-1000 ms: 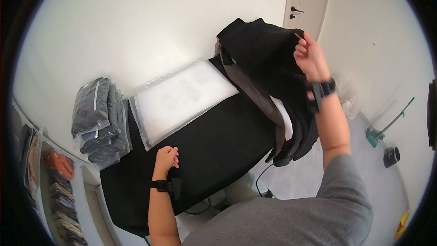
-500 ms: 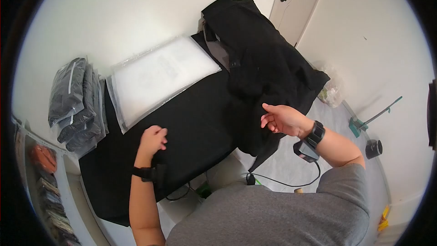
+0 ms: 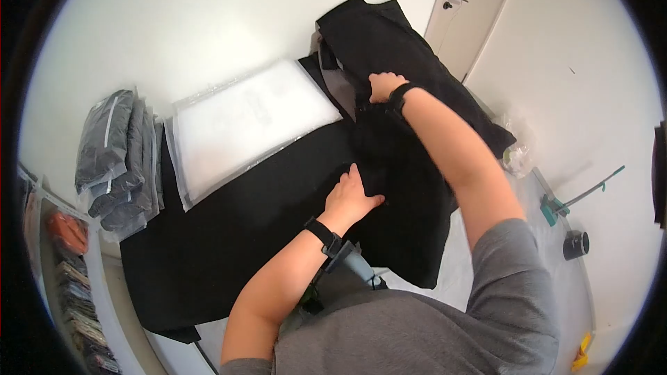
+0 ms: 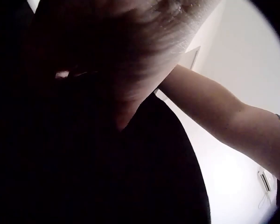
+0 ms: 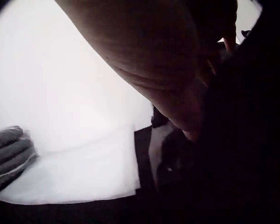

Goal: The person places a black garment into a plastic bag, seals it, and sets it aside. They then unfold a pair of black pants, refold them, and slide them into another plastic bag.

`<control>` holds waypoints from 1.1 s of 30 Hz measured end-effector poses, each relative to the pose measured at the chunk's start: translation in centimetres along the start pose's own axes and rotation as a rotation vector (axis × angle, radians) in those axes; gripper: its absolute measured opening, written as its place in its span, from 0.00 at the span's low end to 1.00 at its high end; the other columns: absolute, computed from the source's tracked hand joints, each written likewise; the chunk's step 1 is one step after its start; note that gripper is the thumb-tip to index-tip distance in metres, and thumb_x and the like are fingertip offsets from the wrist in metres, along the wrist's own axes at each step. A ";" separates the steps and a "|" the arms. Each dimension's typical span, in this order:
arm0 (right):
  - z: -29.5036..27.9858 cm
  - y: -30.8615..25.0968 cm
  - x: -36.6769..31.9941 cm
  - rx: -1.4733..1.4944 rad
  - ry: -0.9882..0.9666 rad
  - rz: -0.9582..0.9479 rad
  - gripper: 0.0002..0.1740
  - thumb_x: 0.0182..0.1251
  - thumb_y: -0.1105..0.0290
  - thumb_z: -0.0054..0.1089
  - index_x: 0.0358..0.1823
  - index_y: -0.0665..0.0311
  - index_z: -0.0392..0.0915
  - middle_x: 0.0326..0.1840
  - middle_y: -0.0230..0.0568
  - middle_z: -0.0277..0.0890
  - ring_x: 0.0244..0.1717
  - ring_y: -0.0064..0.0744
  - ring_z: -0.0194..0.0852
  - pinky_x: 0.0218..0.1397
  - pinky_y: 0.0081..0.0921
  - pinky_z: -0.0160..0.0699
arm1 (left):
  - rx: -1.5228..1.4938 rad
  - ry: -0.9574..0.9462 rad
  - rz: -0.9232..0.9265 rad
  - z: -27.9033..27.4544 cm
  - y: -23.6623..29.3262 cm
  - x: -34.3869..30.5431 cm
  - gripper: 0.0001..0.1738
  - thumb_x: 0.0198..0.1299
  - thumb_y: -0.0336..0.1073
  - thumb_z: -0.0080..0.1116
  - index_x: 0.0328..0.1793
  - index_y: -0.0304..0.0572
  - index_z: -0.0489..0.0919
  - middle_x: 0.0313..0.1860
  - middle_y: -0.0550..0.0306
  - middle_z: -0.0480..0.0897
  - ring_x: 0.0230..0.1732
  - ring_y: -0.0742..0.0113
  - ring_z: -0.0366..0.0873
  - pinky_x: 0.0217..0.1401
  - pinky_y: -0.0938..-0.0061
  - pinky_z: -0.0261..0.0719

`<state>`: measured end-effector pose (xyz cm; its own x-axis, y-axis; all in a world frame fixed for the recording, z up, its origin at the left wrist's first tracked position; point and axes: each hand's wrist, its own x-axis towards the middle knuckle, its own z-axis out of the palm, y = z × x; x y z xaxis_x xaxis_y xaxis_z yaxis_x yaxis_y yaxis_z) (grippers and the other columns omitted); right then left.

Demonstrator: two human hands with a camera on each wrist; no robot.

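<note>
A black garment with a grey lining showing at one edge lies spread over the right part of the black-covered table. My left hand rests on its near part, thumb held away from the fingers; in the left wrist view the palm is over dark cloth. Farther up, my right hand touches the garment beside the grey lining. In the right wrist view its thumb and fingers stand apart against the dark fabric, their tips partly hidden.
White packaging in clear plastic lies left of the garment. Bagged dark clothes are stacked at the table's left end. A shelf with folded items stands at far left. The wall runs behind; a door is beyond.
My right hand has come down from the raised cloth and moved across to the lining edge. The garment now lies flatter. My left hand has moved right, from the table onto the garment.
</note>
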<state>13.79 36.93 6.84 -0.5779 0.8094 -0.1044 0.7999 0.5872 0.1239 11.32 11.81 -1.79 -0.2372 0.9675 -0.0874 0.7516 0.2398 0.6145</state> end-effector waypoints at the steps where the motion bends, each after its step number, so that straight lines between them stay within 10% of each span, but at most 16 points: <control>1: 1.7 0.2 1.4 -0.047 0.077 0.010 0.29 0.53 0.60 0.66 0.57 0.61 0.71 0.58 0.48 0.73 0.62 0.48 0.69 0.64 0.47 0.65 | -0.039 0.016 -0.018 -0.1 -0.1 0.3 0.49 0.45 0.54 0.68 0.67 0.30 0.61 0.56 0.35 0.72 0.56 0.44 0.74 0.55 0.60 0.76; 4: 1.5 -0.8 1.2 -0.127 -0.040 0.035 0.23 0.65 0.69 0.51 0.62 0.58 0.69 0.66 0.44 0.67 0.68 0.43 0.61 0.68 0.48 0.55 | -0.043 -0.055 -0.018 -0.1 -0.8 1.2 0.54 0.41 0.55 0.70 0.69 0.31 0.58 0.58 0.35 0.71 0.57 0.45 0.74 0.57 0.61 0.75; 8: -0.2 0.0 -0.1 -0.033 -0.063 -0.107 0.24 0.52 0.61 0.67 0.49 0.66 0.79 0.52 0.48 0.78 0.55 0.45 0.75 0.58 0.40 0.73 | -0.112 -0.087 -0.008 -0.5 -1.0 1.3 0.52 0.38 0.56 0.71 0.65 0.31 0.63 0.56 0.35 0.73 0.57 0.45 0.73 0.58 0.63 0.74; 11: -3.0 2.8 -3.3 0.137 0.290 -0.322 0.30 0.41 0.53 0.71 0.41 0.70 0.80 0.43 0.55 0.79 0.47 0.52 0.76 0.50 0.38 0.75 | -0.206 -0.005 0.050 -0.2 -1.8 1.4 0.49 0.37 0.52 0.73 0.59 0.25 0.67 0.54 0.32 0.75 0.57 0.43 0.73 0.60 0.63 0.72; 14: -8.3 6.1 -13.1 0.335 0.618 -0.284 0.31 0.47 0.49 0.69 0.45 0.68 0.80 0.38 0.54 0.81 0.42 0.53 0.79 0.47 0.37 0.77 | -0.294 -0.006 0.034 -0.4 -1.8 1.4 0.47 0.35 0.47 0.76 0.58 0.22 0.67 0.55 0.31 0.74 0.59 0.44 0.73 0.61 0.65 0.71; 18: -13.1 10.8 -27.7 0.730 0.549 -0.128 0.22 0.58 0.60 0.66 0.48 0.69 0.78 0.37 0.36 0.81 0.38 0.24 0.79 0.45 0.19 0.75 | -0.607 -0.081 0.262 -0.9 0.1 0.0 0.46 0.38 0.40 0.77 0.61 0.24 0.66 0.55 0.41 0.77 0.59 0.56 0.73 0.64 0.70 0.68; 22: -11.8 18.9 -35.9 0.905 0.688 0.040 0.23 0.59 0.61 0.66 0.51 0.69 0.76 0.43 0.39 0.81 0.43 0.27 0.79 0.50 0.21 0.75 | -0.701 -0.399 0.495 -3.0 4.4 -1.4 0.39 0.41 0.37 0.75 0.59 0.27 0.71 0.51 0.49 0.79 0.52 0.66 0.75 0.57 0.73 0.72; 26: -9.4 25.5 -43.0 1.077 0.846 0.192 0.22 0.61 0.63 0.64 0.52 0.70 0.75 0.44 0.40 0.80 0.43 0.29 0.79 0.50 0.22 0.76 | -0.456 -0.637 0.520 -5.6 9.7 -2.9 0.29 0.45 0.36 0.71 0.52 0.31 0.74 0.47 0.57 0.80 0.50 0.70 0.75 0.57 0.76 0.71; 29: -7.9 27.8 -48.4 1.153 0.911 0.193 0.19 0.63 0.65 0.62 0.51 0.69 0.75 0.44 0.39 0.80 0.43 0.29 0.79 0.48 0.22 0.76 | -0.218 -0.686 0.669 -5.8 14.5 -5.2 0.43 0.46 0.40 0.71 0.66 0.31 0.64 0.67 0.46 0.65 0.68 0.58 0.61 0.72 0.67 0.55; 33: -5.1 29.6 -54.9 1.160 1.015 0.210 0.20 0.61 0.64 0.65 0.50 0.68 0.76 0.44 0.37 0.80 0.42 0.28 0.79 0.47 0.23 0.78 | 0.009 -0.509 0.800 -4.7 18.5 -5.3 0.34 0.45 0.38 0.69 0.59 0.38 0.68 0.57 0.50 0.72 0.58 0.58 0.70 0.61 0.68 0.67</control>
<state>68.42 9.94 21.30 0.0767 0.8227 0.5633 0.2827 0.5238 -0.8036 23.63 10.73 13.74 0.6457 0.7632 0.0247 0.5799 -0.5112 0.6343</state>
